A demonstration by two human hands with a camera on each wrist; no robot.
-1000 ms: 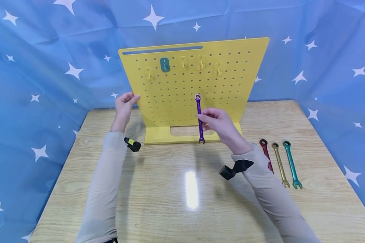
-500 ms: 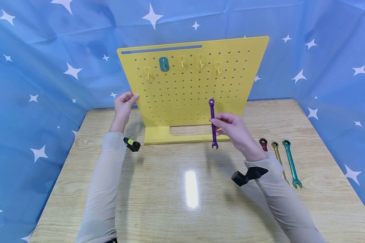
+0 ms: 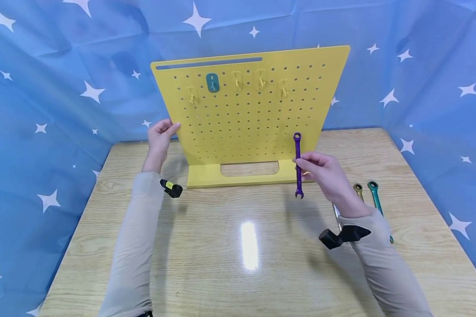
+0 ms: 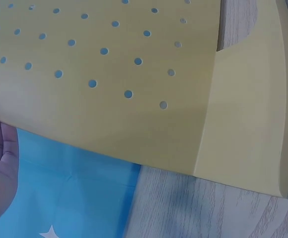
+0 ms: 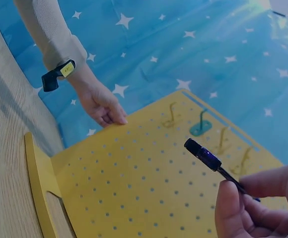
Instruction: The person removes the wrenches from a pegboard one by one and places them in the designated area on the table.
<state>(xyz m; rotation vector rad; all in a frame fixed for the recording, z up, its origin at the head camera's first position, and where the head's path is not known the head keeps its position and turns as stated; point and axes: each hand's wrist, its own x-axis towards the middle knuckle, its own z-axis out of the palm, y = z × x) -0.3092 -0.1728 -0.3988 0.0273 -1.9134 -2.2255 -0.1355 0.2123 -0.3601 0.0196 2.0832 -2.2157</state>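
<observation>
My left hand (image 3: 158,143) grips the left edge of a yellow pegboard (image 3: 238,127), thumb on the front face and fingers behind. The board stands upright on its flat foot. In front of its lower right side, my right hand (image 3: 328,176) pinches a purple combination wrench (image 3: 299,178) by the middle between thumb and fingers. The wrench is held nearly vertical, ring end up and open end down. In the right wrist view its ring end (image 5: 202,154) sticks out past the fingertips. A teal hook (image 3: 212,82) and several yellow hooks (image 3: 260,80) are fixed along the board's upper part.
On the wooden table (image 3: 218,246), a gold wrench (image 3: 358,189) and a teal wrench (image 3: 374,189) lie at the right, partly covered by the right forearm. A sliver of another wrench (image 3: 336,213) shows beside the wrist. A blue star-patterned cloth (image 3: 103,53) hangs behind.
My right hand has moved right and slightly down with the purple wrench, from mid-board to the board's right side. The left hand keeps its grip on the edge.
</observation>
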